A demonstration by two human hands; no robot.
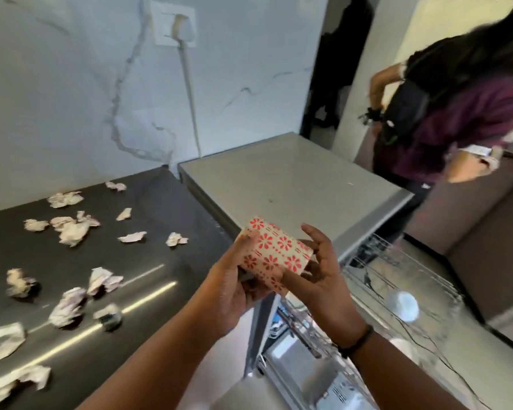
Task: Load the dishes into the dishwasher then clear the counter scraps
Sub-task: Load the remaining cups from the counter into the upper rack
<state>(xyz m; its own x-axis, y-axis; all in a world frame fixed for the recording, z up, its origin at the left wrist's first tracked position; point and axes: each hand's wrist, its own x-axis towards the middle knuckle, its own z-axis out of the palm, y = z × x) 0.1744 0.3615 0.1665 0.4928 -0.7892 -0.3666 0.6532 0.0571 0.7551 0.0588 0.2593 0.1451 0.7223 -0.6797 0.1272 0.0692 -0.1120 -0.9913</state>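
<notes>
Across the left, crumpled paper scraps (71, 229) lie scattered over the dark table (166, 202), loose and well apart from one another, untouched, which suggests the clearing step has not begun. At the middle, the left hand (237, 279) wraps its fingers around the near end of a cream cup with a red flower pattern (274, 255), while the right hand (317, 270) cradles the far end from below with its fingers spread half open; the cup lies tilted on its side between both hands, probably so it can be turned mouth-down for the rack. It is held in the air above the table's right edge, just in front of the grey dishwasher top (293, 179). To the right and lower, the wire dishwasher rack (397, 279) is pulled out with a pale round dish (404, 304) already in it, and bare wire around that dish leaves room for the cup. The path down from the hands to the rack looks open. Another person (456, 113) stands beyond the rack at far right, near its outer end, so room there is tighter.
</notes>
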